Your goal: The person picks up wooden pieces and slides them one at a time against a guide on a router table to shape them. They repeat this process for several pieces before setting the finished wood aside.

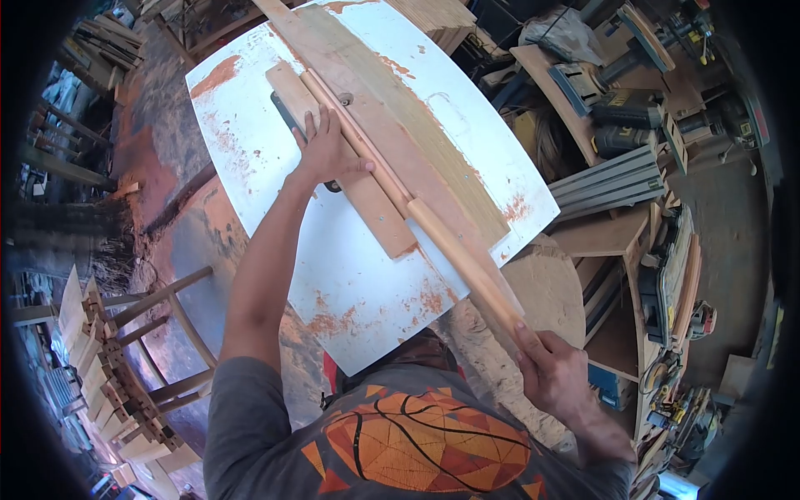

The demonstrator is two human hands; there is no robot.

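My left hand (327, 156) lies spread over a flat wooden board (379, 212) and a thin wooden strip beside it, its thumb on the strip. A dark tool part shows partly from under the board near my wrist. My right hand (554, 367) is wrapped round the lower end of a long wooden piece (467, 268), which runs up along the board toward the middle of the white table (333, 283). Next to these, a long wooden fence (417, 137) lies lengthwise across the table. A small dark round hole or knob shows near the strip.
Reddish sawdust is scattered on the white table. At the right stand a wooden shelf unit (612, 229), a yellow-and-black power tool (629, 108) and several stacked metal bars (608, 183). Wooden frames and cut pieces (108, 392) stand at the lower left.
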